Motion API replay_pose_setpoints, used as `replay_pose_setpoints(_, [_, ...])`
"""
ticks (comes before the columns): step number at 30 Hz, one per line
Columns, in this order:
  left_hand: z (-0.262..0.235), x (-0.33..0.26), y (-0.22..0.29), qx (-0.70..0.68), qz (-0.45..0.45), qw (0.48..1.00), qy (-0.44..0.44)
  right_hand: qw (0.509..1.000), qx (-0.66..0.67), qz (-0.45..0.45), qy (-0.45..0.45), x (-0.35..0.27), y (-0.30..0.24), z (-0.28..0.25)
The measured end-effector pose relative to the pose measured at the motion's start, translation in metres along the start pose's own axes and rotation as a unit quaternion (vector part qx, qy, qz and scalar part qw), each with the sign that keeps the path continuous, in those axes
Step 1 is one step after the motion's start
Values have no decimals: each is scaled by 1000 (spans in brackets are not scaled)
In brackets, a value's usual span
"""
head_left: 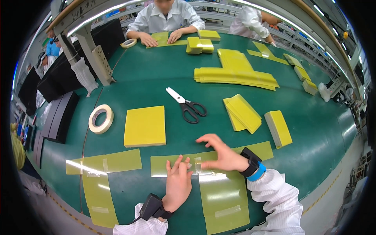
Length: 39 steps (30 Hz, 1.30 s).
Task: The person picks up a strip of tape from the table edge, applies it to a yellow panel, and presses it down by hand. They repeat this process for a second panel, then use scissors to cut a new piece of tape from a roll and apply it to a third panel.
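Translucent yellow sheets (224, 192) lie in a T shape before me, with a clear tape strip (228, 211) across the lower joint. My left hand (178, 184) rests on the left part of the crossbar, fingers stretched out. A small piece of clear tape (190, 166) shows at its fingertips; whether it sticks to a finger or the sheet I cannot tell. Just right of it, my right hand (223, 155) hovers over the crossbar, thumb and forefinger apart, nothing between them. Below its thumb, another tape piece (198, 166) crosses a joint. A second taped T (98, 188) lies to the left.
Beyond my hands are a square yellow stack (145, 126), a tape roll (101, 119), black-handled scissors (186, 105), fanned yellow cards (243, 113) and a narrow stack (278, 129). Farther back lies a T-shaped pile (237, 72). Across the table a person (166, 19) handles yellow sheets.
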State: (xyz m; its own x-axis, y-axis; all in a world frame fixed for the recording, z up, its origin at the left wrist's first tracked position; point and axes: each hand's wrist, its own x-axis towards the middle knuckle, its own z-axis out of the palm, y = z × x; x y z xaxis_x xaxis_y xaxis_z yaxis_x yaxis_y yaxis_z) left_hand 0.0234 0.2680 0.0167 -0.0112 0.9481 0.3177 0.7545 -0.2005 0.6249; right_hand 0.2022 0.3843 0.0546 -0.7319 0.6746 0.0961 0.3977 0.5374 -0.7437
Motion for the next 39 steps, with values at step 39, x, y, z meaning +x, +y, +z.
replay_pose_setpoints(39, [-49, -247, 37, -457, -348, 802, 165, 892, 105, 105, 427, -176, 97, -60])
